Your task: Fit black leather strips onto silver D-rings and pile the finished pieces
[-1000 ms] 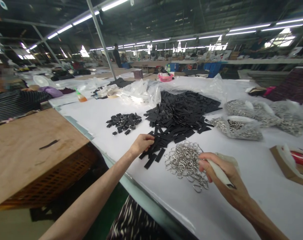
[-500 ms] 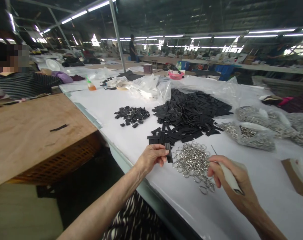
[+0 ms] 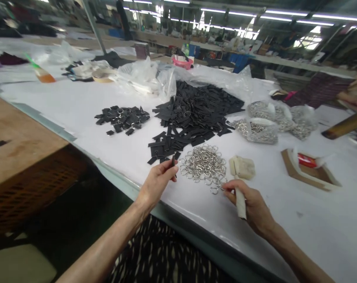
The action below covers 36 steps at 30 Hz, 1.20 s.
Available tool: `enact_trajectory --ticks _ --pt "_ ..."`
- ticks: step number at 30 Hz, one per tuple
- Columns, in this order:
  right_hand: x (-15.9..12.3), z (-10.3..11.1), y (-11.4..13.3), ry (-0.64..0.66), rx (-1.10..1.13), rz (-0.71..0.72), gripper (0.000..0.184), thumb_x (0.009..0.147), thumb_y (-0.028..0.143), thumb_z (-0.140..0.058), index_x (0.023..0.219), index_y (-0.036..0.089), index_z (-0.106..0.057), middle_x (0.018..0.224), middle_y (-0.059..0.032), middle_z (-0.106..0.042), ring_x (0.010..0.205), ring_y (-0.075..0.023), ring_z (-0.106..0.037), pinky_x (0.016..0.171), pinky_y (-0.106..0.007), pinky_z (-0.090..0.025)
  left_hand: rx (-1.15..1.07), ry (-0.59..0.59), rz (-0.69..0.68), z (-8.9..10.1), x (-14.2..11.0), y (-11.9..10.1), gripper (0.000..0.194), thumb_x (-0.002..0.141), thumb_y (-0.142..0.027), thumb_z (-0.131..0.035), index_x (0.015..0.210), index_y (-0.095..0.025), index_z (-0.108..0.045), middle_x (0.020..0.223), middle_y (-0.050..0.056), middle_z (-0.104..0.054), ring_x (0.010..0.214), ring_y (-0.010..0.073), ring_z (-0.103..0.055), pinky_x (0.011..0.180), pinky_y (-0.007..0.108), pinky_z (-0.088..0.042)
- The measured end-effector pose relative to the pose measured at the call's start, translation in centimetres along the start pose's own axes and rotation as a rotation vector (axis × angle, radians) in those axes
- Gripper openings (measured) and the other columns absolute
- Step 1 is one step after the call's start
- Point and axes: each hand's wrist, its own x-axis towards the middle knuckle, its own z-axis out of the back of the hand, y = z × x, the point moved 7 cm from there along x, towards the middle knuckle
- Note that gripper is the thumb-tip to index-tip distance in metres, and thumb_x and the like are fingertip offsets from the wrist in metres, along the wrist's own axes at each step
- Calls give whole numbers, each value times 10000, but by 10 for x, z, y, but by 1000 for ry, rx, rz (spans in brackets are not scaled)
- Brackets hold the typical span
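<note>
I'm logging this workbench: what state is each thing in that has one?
Left hand: pinching a black strip
Right hand: closed around a white-handled tool
Metal rings: loose, heaped
Black strip pile: loose, overlapping
Small black pieces: in a separate heap
Clear bags: filled with metal pieces
Cardboard box: open-topped, red item inside
Orange-liquid bottle: partly filled

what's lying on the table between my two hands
A pile of metal rings lies between your left hand and right hand, in the head view.

Overhead tube lights (image 3: 286, 12) glare above a dim background; left edge blurred and stretched
</note>
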Motion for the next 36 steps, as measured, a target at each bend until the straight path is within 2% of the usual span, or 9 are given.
enact_trajectory --ticks 4,7,11,14,18,20,24,29,36 --pt "-9 -8 17 -57 -251 240 150 862 176 -454 971 184 -557 845 -72 -638 754 -188 -580 655 -284 -460 151 6 13 -8 -6 8 185 730 -288 -573 826 -142 -633 607 -40 -527 510 82 -419 545 230 -365" --pt "-9 -23 31 -67 -426 435 210 872 107 -390 926 170 -583 837 -85 -658 785 -204 -578 680 -303 -457 213 88 20 -19 -10 17 246 789 -336 -481 690 -145 -602 721 2 -584 477 73 -400 466 225 -339" --pt "-3 -39 33 -45 -494 477 292 837 33 -366 778 173 -615 712 -71 -650 690 -196 -569 620 -290 -443 204 206 27 -31 -17 21 235 802 -312 -463 705 -147 -601 730 17 -609 504 79 -454 476 210 -384" --pt "1 -41 28 -42 -489 441 306 823 29 -362 763 185 -618 634 -47 -619 620 -177 -554 566 -267 -429 91 245 117 -37 -23 24 180 773 -298 -495 728 -150 -588 737 25 -610 577 116 -549 469 218 -445" --pt "3 -31 27 -79 -422 358 246 851 108 -357 886 183 -588 715 -36 -632 623 -159 -570 547 -243 -443 -9 269 236 -46 -29 30 148 748 -285 -528 746 -147 -583 740 32 -617 614 149 -613 446 226 -484" --pt "9 -20 27 -109 -290 210 190 865 153 -381 931 188 -556 759 -26 -638 628 -146 -580 558 -235 -453 -52 274 276 -51 -30 33 116 730 -238 -544 761 -139 -596 715 33 -620 631 151 -624 489 231 -506" --pt "28 -6 32 -117 139 -126 58 841 256 -499 861 203 -516 789 -20 -638 665 -154 -586 573 -247 -448 -80 313 283 -62 -29 30 90 710 -177 -541 739 -131 -613 712 46 -630 633 147 -620 523 236 -517" --pt "50 -7 45 -37 295 -172 39 816 239 -507 832 204 -497 739 -12 -619 673 -156 -558 589 -259 -421 -79 377 290 -70 -26 24 90 688 -167 -536 706 -140 -620 669 47 -628 607 162 -621 482 243 -503" --pt "58 -10 33 65 261 -219 41 792 221 -505 761 209 -481 633 41 -555 576 -113 -467 527 -222 -347 92 427 250 -78 -15 22 132 692 -175 -482 712 -152 -610 634 19 -592 533 144 -590 374 206 -432"
